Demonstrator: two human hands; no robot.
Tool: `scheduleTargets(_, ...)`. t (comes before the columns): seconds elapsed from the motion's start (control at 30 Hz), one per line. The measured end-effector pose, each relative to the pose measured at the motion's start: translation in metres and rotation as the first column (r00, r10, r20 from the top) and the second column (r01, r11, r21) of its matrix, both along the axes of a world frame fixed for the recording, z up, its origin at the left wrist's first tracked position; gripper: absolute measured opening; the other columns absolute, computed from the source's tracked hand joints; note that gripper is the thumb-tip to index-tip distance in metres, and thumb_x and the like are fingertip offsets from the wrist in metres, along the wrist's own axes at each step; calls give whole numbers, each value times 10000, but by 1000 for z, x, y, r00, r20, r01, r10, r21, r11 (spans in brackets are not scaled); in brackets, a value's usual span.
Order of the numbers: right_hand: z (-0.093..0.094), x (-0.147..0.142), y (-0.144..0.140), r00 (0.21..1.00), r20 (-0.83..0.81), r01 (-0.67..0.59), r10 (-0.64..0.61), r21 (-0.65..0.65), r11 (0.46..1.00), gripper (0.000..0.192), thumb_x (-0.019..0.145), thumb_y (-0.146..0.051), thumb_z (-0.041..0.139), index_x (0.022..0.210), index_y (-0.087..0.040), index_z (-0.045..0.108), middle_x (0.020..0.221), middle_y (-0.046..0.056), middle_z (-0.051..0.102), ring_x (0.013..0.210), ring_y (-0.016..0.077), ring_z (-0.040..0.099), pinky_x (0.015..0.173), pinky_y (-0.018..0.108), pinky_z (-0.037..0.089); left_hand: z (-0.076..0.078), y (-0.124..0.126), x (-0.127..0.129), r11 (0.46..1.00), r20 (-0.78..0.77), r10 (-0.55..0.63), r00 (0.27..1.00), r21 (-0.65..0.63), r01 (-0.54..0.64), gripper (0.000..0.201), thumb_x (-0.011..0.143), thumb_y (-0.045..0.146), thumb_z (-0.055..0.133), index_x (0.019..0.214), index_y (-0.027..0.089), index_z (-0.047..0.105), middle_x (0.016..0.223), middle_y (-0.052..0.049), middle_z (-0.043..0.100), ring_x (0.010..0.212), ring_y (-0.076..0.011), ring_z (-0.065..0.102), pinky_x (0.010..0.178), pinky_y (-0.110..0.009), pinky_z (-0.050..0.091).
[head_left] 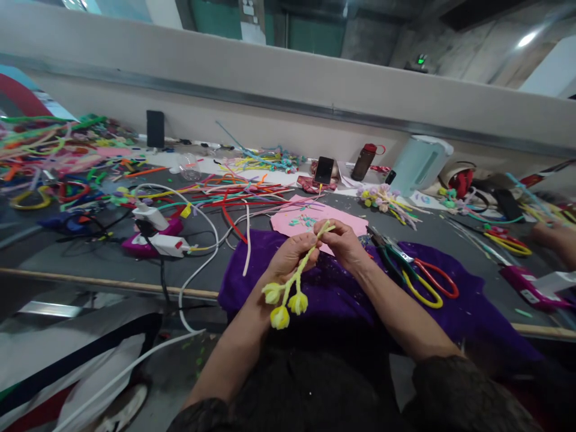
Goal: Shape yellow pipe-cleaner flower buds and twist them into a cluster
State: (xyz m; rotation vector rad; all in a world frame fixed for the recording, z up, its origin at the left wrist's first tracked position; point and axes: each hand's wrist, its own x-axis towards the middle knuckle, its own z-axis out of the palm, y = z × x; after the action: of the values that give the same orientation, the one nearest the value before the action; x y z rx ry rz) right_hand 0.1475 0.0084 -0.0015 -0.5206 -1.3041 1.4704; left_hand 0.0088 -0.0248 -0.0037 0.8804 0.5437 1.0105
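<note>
My left hand (292, 255) and my right hand (342, 243) meet over a purple cloth (342, 288), both pinching a yellow pipe-cleaner stem (300, 269). The stem slants down to the left and ends in three small yellow fuzzy buds (283, 300) hanging below my left wrist. My right hand grips the stem's upper tip, while my left hand holds it lower down. A pink sheet (292, 221) with small turquoise pieces lies just behind my hands.
Scissors with red and yellow handles (423, 279) lie right of my hands. Loose coloured pipe cleaners (234, 192) cover the table's left and middle. Glue guns (155, 237) and white cables sit at left. A phone (324, 170), a bottle (363, 161) and another person's hand (558, 240) are further off.
</note>
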Motion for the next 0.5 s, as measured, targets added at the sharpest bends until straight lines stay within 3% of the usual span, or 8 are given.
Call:
scheduleTargets(0.13, 2, -1, -3, 991, 66, 117, -117, 2, 993, 125, 575, -224, 722, 650, -194, 627, 694, -17, 561, 651, 123, 498, 658, 270, 407, 1, -3, 1, 976, -127, 213, 969, 76, -205, 218, 703, 352, 606, 701, 144, 538, 437, 53, 491, 296, -21, 269, 332, -172, 131)
scheduleTargets(0.2, 2, -3, -5, 979, 105, 176, -177, 14, 984, 120, 578, -234, 711, 632, -190, 612, 656, -26, 551, 619, 117, 486, 635, 263, 400, 2, -6, 4, 932, -246, 354, 902, 178, -317, 226, 700, 365, 601, 662, 150, 543, 451, 53, 496, 325, -27, 284, 354, -177, 170)
scheduleTargets(0.23, 2, -3, -5, 969, 127, 213, -214, 20, 977, 115, 580, -232, 701, 622, -187, 604, 634, -31, 545, 598, 112, 475, 619, 257, 392, 2, -8, 5, 891, -315, 441, 840, 266, -368, 226, 701, 362, 597, 637, 152, 546, 461, 50, 500, 351, -35, 314, 376, -179, 208)
scheduleTargets(0.3, 0, -4, -4, 939, 178, 294, -294, 27, 955, 98, 581, -213, 681, 598, -178, 590, 593, -40, 531, 558, 99, 445, 584, 241, 368, 3, -10, 9, 762, -425, 633, 647, 486, -427, 206, 706, 333, 587, 603, 156, 562, 491, 41, 516, 427, -54, 388, 452, -185, 284)
scheduleTargets(0.37, -2, -3, -2, 911, 225, 350, -346, 27, 937, 76, 579, -187, 659, 576, -166, 586, 567, -42, 522, 537, 91, 425, 559, 231, 344, 2, -11, 13, 632, -458, 767, 449, 660, -407, 179, 717, 298, 569, 598, 165, 583, 525, 35, 534, 497, -68, 432, 524, -192, 318)
scheduleTargets(0.4, -3, -3, -1, 905, 238, 357, -352, 24, 934, 68, 579, -178, 651, 569, -161, 586, 564, -40, 523, 535, 90, 423, 553, 228, 338, 2, -11, 15, 599, -460, 794, 397, 700, -388, 174, 722, 291, 561, 602, 168, 589, 537, 33, 539, 514, -71, 439, 540, -194, 322)
scheduleTargets(0.43, -3, -2, 0, 907, 245, 349, -343, 17, 937, 63, 581, -174, 645, 565, -157, 586, 562, -39, 522, 535, 89, 422, 550, 226, 335, 2, -11, 15, 600, -466, 794, 391, 707, -376, 177, 729, 295, 555, 610, 169, 594, 542, 32, 542, 517, -72, 441, 541, -194, 324)
scheduleTargets(0.5, -1, 1, 1, 925, 242, 301, -291, -6, 953, 62, 588, -177, 643, 572, -154, 587, 561, -38, 523, 533, 87, 423, 547, 225, 335, 2, -9, 14, 688, -485, 714, 506, 620, -376, 196, 737, 332, 554, 644, 164, 599, 534, 31, 542, 482, -68, 432, 502, -190, 320)
